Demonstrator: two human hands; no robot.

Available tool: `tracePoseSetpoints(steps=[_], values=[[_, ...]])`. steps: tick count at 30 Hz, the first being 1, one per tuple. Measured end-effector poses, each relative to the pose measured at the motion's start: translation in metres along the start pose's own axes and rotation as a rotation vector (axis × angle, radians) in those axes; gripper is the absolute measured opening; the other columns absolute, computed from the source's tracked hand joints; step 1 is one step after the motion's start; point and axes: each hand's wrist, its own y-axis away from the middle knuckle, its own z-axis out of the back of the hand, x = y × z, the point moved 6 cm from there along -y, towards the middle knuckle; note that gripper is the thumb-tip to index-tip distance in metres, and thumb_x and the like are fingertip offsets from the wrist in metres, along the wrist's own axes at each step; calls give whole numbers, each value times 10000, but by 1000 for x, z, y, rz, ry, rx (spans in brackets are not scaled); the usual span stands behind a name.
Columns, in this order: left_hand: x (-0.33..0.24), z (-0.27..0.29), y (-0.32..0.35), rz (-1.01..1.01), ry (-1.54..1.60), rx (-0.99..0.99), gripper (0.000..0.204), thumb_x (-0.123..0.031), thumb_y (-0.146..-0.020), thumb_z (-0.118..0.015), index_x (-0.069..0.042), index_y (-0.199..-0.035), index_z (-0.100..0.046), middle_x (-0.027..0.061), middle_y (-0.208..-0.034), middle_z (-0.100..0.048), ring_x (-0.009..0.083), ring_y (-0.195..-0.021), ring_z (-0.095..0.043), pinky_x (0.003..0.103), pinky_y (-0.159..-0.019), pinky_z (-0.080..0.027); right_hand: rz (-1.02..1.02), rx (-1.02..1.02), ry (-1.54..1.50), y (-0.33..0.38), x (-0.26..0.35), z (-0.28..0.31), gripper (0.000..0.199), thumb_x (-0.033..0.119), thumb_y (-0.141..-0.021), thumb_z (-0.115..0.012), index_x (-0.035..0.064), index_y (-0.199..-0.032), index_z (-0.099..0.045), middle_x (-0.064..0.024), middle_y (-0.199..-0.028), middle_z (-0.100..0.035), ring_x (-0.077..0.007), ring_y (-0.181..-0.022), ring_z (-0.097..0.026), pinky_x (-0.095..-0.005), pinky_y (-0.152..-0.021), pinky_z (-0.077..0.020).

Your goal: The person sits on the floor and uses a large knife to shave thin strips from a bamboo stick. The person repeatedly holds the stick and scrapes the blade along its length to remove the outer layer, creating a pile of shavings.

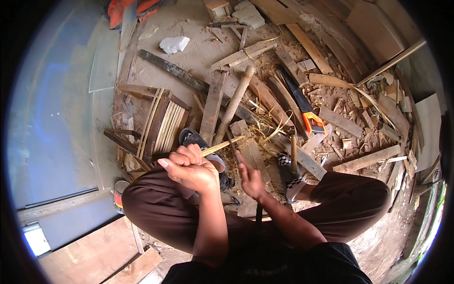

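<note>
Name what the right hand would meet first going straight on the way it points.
Probably the pale strip, which crosses the line of the knife in the right hand; depth is unclear.

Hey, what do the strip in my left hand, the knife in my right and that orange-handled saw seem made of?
Strip: raw bamboo or wood, likely, from its pale yellow, streaked surface.
Knife: probably metal, its blade dull grey.
Handsaw: dark metal blade, likely; smooth, bright orange handle, probably plastic.
</note>
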Motion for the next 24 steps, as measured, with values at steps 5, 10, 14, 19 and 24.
tracePoseSetpoints(steps=[5,10,14,19,24], values=[[1,9,-9,78,47,63,583,-464,-1063,-439,-153,-629,-202,-29,-555,-172,94,-485,-128,288,-476,-133,-91,62,-3,3,29,-9,435,198,-1069,-447,121,-1496,-459,-244,-1326,-608,-274,-1160,-660,-370,-941,-504],[1,11,-4,148,149,117,582,-450,-1054,-445,-158,-619,-194,-27,-554,-157,104,-490,-111,293,-492,-138,-87,-141,-47,-14,-47,6,440,234,-1075,-459,123,-1501,-463,26,-655,-403,-68,-618,-380,-251,-574,-396],[3,11,-2,149,139,163,582,-441,-1053,-445,-153,-612,-197,-23,-551,-165,106,-487,-116,295,-491,-139,263,-42,-44,1,35,-12,426,169,-1054,-488,87,-1472,-495,-74,-910,-542,-120,-775,-525,-296,-710,-472],[2,27,-17,172,157,124,570,-427,-1049,-448,-153,-607,-213,-21,-545,-183,111,-481,-123,293,-486,-147,94,-16,-152,-4,-4,-22,414,151,-1045,-483,82,-1452,-517,-200,-1320,-642,-181,-1001,-695,-353,-886,-528],[-4,36,-20,171,217,112,565,-413,-1048,-449,-158,-604,-212,-18,-541,-189,117,-476,-137,294,-487,-158,-164,-55,47,-14,-28,-1,425,229,-1060,-450,97,-1459,-510,-237,-1217,-682,-209,-1048,-682,-362,-872,-541]])
